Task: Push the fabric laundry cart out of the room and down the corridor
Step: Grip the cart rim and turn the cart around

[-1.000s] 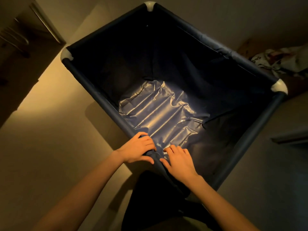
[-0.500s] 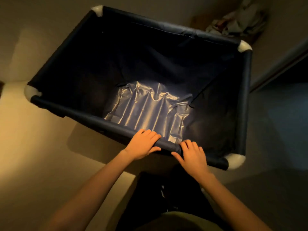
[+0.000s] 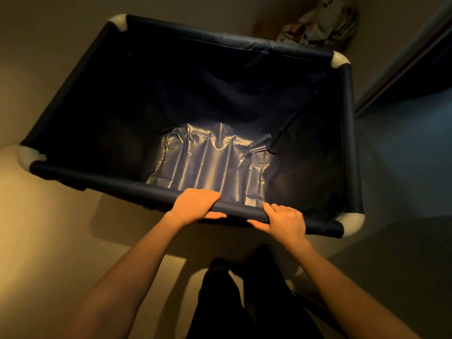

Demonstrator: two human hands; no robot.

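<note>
Swung further round since a second ago, the cart point(image 3: 244, 42) now lies squarer to the person on the tan floor point(image 3: 49, 241). It is dark blue fabric with four white corners and a shiny, creased bottom. Left hand point(image 3: 195, 204) and right hand point(image 3: 285, 220) each clamp the near rail, slightly apart.

A crumpled bundle point(image 3: 320, 25) of pale printed stuff lies on the floor point(image 3: 49, 241) far right, near a dark doorway point(image 3: 420, 69).
</note>
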